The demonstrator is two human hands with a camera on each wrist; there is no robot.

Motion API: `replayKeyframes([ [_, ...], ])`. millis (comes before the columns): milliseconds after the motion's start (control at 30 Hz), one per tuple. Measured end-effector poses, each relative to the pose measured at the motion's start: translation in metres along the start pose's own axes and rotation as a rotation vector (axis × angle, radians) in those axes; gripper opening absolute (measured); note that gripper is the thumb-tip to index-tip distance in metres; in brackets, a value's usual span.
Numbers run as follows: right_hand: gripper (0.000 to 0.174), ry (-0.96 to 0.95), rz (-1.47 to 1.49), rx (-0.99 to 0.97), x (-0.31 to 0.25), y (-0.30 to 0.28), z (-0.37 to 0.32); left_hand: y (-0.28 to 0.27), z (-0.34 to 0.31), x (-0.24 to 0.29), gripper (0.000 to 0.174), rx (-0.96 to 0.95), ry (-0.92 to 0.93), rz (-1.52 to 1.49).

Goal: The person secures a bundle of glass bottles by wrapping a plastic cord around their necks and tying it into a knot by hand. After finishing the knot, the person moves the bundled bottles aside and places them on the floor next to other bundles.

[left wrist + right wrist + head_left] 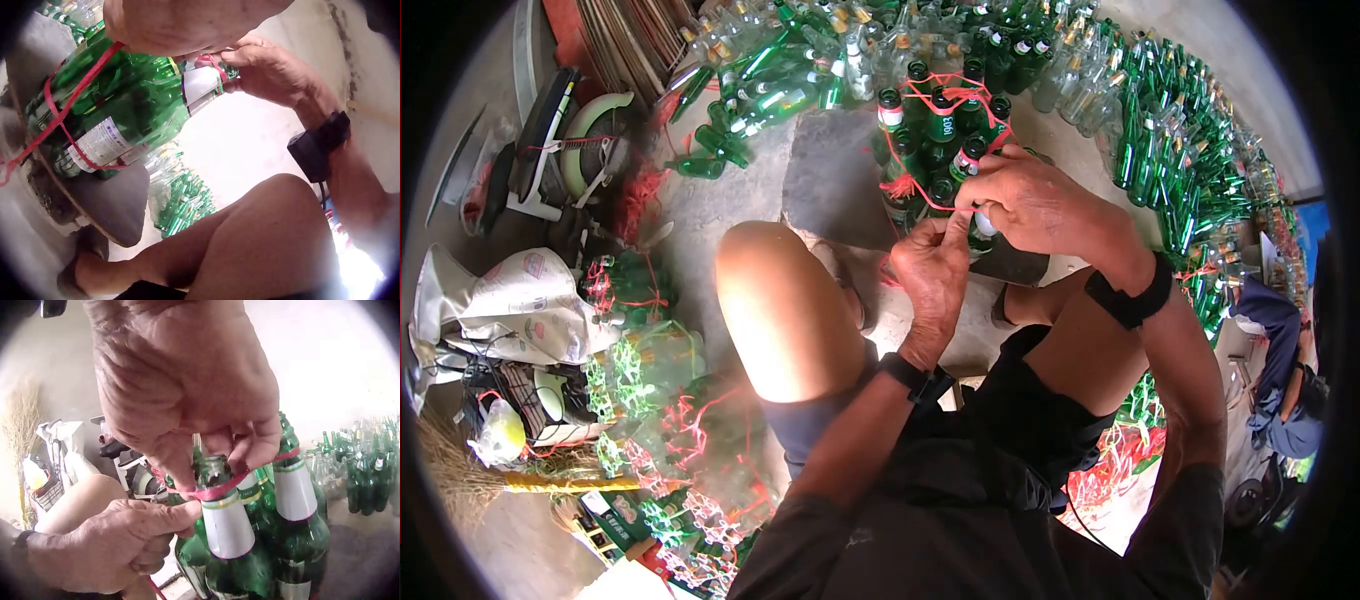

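Note:
A tight bundle of green glass bottles [941, 128] stands before the person, with red plastic string [917, 190] looped around the necks. The left hand [935, 275] pinches the string between thumb and forefinger beside the nearest bottle. Close against it, the right hand [1040, 200] reaches over the bottle's mouth, its fingertips pinching the string. In the right wrist view, the red string [225, 489] circles a neck just above a white label [229, 530]. More string [81, 90] crosses lower on the bundle in the left wrist view. The right palm partly hides the pinched string.
The bundle stands on a dark flat board [115, 200], between the person's legs. Many loose bottles [1150, 130] surround it at the back and right. A white sack [525, 300] and netted bottles [650, 370] lie at left. Another person's sleeve [1275, 320] shows far right.

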State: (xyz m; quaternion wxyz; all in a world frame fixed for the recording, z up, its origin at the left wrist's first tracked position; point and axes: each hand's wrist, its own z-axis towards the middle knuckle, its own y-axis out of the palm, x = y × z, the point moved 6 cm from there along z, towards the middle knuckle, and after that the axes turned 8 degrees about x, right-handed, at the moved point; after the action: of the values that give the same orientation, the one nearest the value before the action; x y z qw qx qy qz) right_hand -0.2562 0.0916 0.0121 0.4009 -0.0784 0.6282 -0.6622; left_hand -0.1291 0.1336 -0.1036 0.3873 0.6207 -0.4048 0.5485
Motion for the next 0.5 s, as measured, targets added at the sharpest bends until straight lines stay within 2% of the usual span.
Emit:
replayKeyframes([
  [67, 0.023, 0.086, 0.028, -0.076, 0.007, 0.005, 0.002, -0.002, -0.001, 0.001, 0.028, 0.008, 0.043, 0.043],
  [200, 0.025, 0.053, 0.026, -0.087, 0.006, 0.009, 0.004, -0.003, 0.0, 0.002, 0.032, 0.05, 0.091, 0.075],
  [267, 0.024, 0.077, 0.123, -0.141, 0.009, 0.011, 0.004, -0.004, -0.002, 0.006, 0.033, 0.032, 0.117, 0.1],
  [367, 0.022, 0.126, 0.093, -0.137, 0.007, 0.01, 0.004, -0.003, -0.002, 0.003, 0.031, 0.059, 0.154, 0.133],
  [500, 0.016, 0.09, 0.057, -0.122, 0.011, 0.015, 0.007, -0.002, -0.003, 0.001, 0.029, 0.066, 0.144, 0.12],
])
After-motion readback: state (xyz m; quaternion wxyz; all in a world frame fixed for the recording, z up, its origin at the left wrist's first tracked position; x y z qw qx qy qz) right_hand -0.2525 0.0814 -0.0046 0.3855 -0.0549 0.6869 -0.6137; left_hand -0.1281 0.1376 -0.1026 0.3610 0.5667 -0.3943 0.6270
